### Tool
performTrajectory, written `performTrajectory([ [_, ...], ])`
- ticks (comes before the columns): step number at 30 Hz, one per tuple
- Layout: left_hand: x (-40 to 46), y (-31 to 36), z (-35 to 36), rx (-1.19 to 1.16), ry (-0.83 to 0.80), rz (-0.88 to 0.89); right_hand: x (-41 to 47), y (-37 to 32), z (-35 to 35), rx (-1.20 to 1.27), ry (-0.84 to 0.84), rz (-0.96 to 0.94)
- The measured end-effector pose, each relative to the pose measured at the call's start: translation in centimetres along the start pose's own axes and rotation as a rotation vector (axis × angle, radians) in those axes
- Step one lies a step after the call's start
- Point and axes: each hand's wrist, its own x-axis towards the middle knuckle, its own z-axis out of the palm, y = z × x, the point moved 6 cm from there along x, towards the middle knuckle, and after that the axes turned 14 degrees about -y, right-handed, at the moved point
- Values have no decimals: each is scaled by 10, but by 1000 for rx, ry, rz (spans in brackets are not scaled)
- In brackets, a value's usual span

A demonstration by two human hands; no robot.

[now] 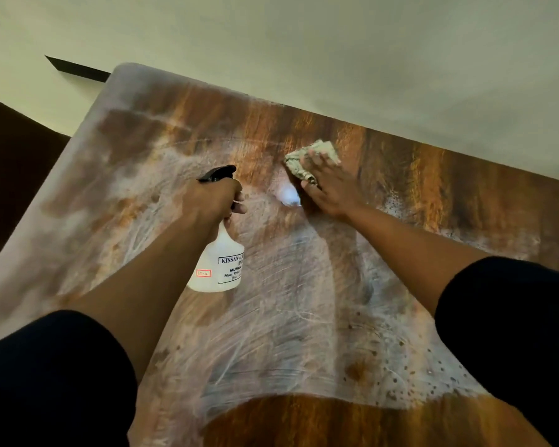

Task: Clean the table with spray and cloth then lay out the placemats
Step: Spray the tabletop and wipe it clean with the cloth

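Note:
A glossy brown wooden table (400,175) fills the view, streaked with wet wipe marks and droplets. My left hand (212,196) grips the neck of a white spray bottle (220,266) with a black trigger head, held above the table's middle, nozzle pointing left. My right hand (328,185) lies flat on a folded beige patterned cloth (307,156), pressing it on the tabletop towards the far edge. My fingers cover part of the cloth. No placemats are in view.
A pale wall (336,43) runs right behind the table's far edge. Dark floor or furniture (10,150) lies past the left edge. A bright light reflection (288,195) glares on the wet surface between my hands.

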Motion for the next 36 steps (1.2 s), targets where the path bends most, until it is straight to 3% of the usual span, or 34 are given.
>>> performTrajectory([
  [6, 23, 20, -28, -38, -42, 12, 34, -30, -6, 286, 90, 464],
  [9, 35, 27, -51, -26, -27, 6, 57, -75, -4, 341, 121, 528],
  [11, 42, 31, -69, -30, -8, 8, 74, -116, 1, 245, 99, 379],
  [14, 51, 35, -87, -9, 18, -2, 82, -163, 16, 24, 38, -22],
  [16, 56, 39, -93, 2, 13, 2, 79, -158, 17, -39, 3, -219],
  [18, 61, 45, -95, -5, -15, 18, 82, -135, 4, -26, -19, -257],
  [24, 72, 63, -94, 11, -62, 30, 104, -39, -46, 111, 130, 311],
  [28, 81, 66, -95, 25, -48, 24, 126, -52, -55, 362, 144, 564],
  [31, 83, 72, -95, 26, -62, 22, 141, -90, -51, 265, 149, 437],
  [36, 92, 79, -94, 42, -83, 38, 129, -117, -26, -36, 31, -87],
])
